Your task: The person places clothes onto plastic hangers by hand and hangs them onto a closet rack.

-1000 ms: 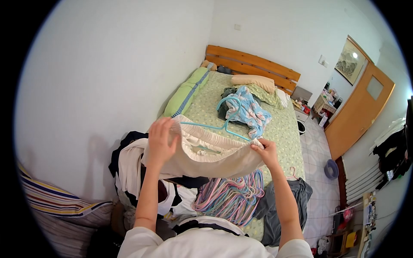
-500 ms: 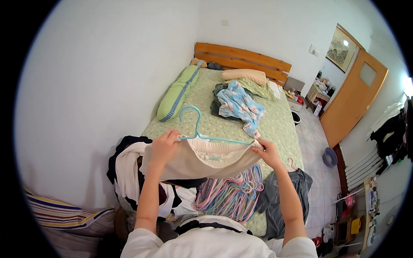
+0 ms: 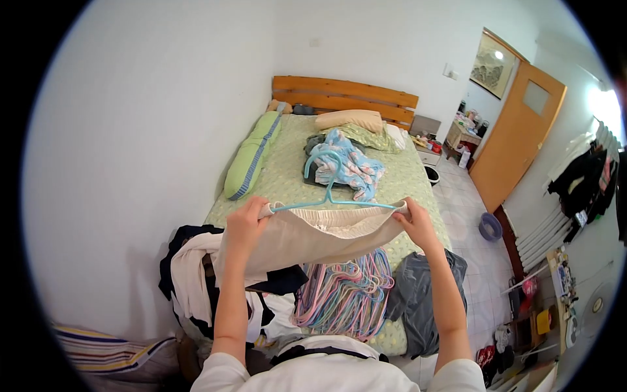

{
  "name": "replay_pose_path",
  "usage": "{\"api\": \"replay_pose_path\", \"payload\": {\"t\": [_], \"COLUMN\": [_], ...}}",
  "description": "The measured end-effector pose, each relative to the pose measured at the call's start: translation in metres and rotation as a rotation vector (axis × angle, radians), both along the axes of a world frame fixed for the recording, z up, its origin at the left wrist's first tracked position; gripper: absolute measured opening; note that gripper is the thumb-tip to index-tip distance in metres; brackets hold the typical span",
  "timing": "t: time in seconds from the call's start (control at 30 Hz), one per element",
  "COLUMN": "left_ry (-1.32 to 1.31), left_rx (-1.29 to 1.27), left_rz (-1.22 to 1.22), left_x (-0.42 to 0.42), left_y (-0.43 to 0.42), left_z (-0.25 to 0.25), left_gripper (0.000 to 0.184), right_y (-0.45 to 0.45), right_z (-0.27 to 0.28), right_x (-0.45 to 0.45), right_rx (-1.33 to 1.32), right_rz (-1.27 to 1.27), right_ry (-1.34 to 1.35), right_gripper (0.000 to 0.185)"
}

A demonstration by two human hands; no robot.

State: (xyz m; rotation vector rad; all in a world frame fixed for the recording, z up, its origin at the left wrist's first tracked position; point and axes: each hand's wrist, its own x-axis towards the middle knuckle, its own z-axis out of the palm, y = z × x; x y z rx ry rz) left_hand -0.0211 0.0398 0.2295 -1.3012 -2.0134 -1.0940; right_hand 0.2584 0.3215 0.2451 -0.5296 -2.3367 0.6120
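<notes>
Above bed (image 3: 282, 166): hands (image 3: 243, 225) grip beige garment (image 3: 304, 243) w/ hanger (image 3: 329, 195).

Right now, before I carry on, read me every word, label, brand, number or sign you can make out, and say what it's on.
Nothing can be read in this view.
Blue hanger and cream garment: no lettering shows.
Framed picture: any writing is too small and blurred.
Small items at far right: too small to read.
</notes>
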Motion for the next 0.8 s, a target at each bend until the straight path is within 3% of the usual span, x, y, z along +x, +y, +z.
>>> {"api": "replay_pose_path", "payload": {"t": [0.27, 0.47, 0.57, 0.8], "left_ry": [0.170, 0.285, 0.194, -0.056], "left_rx": [0.026, 0.170, 0.263, 0.333], "left_rz": [-0.070, -0.138, -0.271, -0.639], "left_x": [0.049, 0.085, 0.104, 0.139], "left_y": [0.031, 0.062, 0.075, 0.111], "left_z": [0.056, 0.102, 0.121, 0.151], "left_gripper": [0.030, 0.031, 0.023, 0.028], "right_y": [-0.023, -0.035, -0.042, -0.053], "right_z": [0.037, 0.090, 0.126, 0.186], "right_x": [0.040, 0.067, 0.086, 0.167], "right_rx": [-0.113, 0.285, 0.401, 0.633], "right_rz": [-0.073, -0.310, -0.353, -0.600], "right_ry": [-0.018, 0.114, 0.163, 0.160], "right_gripper": [0.024, 0.022, 0.021, 0.014]}}
